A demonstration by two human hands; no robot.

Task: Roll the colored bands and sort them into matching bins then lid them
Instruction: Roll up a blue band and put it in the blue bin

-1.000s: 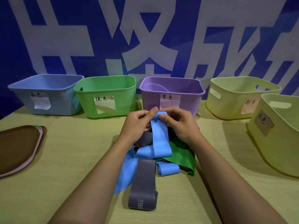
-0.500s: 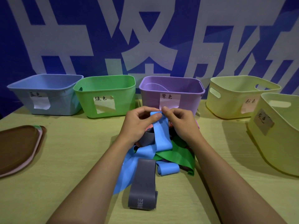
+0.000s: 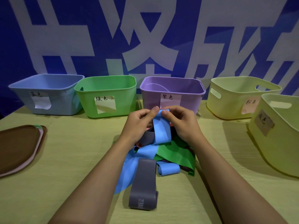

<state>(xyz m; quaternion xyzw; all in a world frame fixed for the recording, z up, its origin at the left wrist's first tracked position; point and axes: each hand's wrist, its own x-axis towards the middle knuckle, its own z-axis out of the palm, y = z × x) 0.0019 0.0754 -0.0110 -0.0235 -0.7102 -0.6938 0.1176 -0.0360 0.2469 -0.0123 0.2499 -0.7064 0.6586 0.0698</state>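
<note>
While both hands hold the top end of the light blue band (image 3: 161, 131) above the heap, the step in hand looks like starting its roll. The left hand (image 3: 140, 122) pinches the band's upper edge between thumb and fingers, and the right hand (image 3: 181, 122) pinches the same edge from the 3 o'clock side, fingers curled close on it. The band hangs down toward 6 o'clock onto the pile of bands (image 3: 161, 156) at the middle of the table (image 3: 72, 167), where a grey band (image 3: 143, 183), a green band (image 3: 176, 152) and more blue ones lie tangled.

To roll it well, I would keep the first fold tight and square, edges aligned, and lift the tail free of the grey band beneath so it does not drag the heap along. A loose start would likely spring open in the bin.

The blue bin (image 3: 47, 94) stands at 10 o'clock, left of the green bin (image 3: 106, 96) and purple bin (image 3: 173, 92); stacked lids (image 3: 17, 146) wait at 9 o'clock.
</note>
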